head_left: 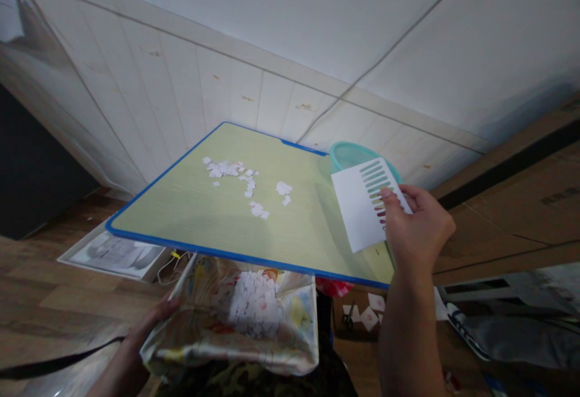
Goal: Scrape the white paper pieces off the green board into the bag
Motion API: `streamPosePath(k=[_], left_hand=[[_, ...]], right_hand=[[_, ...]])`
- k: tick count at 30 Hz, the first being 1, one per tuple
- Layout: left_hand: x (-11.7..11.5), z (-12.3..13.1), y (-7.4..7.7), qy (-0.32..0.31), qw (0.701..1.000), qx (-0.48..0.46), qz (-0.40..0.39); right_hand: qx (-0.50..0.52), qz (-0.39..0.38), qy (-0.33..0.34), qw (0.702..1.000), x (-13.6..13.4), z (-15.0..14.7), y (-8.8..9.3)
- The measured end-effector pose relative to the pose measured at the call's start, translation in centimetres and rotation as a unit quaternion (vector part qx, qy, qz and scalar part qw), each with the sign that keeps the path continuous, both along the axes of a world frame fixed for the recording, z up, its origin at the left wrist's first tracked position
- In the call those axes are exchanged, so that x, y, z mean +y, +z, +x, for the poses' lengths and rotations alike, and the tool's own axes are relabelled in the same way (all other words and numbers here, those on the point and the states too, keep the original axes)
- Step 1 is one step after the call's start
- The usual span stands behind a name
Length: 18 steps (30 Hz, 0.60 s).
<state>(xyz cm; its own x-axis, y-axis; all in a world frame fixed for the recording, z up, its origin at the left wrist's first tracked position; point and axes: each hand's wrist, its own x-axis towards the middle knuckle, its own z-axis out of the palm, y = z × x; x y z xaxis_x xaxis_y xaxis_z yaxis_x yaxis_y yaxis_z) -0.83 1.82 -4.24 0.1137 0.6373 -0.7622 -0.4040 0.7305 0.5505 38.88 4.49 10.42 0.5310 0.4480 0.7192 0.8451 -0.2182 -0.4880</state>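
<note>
My right hand pinches a white card printed with coloured stripes, held over the right side of a green table with a blue rim. Small white paper scraps lie scattered on the tabletop. My left hand grips the left edge of a patterned cloth bag held open below the table's near edge. A heap of white paper scraps sits inside the bag.
A teal plastic basket stands at the table's far right corner, partly behind the card. A white panelled wall runs behind. A flat printed box lies on the wooden floor at left. Paper pieces and scissors lie under the table.
</note>
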Motion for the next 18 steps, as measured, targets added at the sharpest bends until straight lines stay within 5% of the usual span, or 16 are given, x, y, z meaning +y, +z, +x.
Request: streamPosePath(k=[7, 12, 18], left_hand=[[0.2, 0.5, 0.6, 0.012, 0.999, 0.011, 0.033], [0.0, 0.7, 1.5, 0.005, 0.999, 0.017, 0.039], [-0.6, 0.7, 3.4, -0.009, 0.999, -0.002, 0.053]], right_hand=[[0.022, -0.032, 0.159, 0.987, 1.2, -3.7, -1.5], [-0.095, -0.097, 0.307, 0.942, 1.1, -7.2, -1.8], [-0.165, -0.119, 0.325, 0.924, 0.5, -7.1, -0.4]])
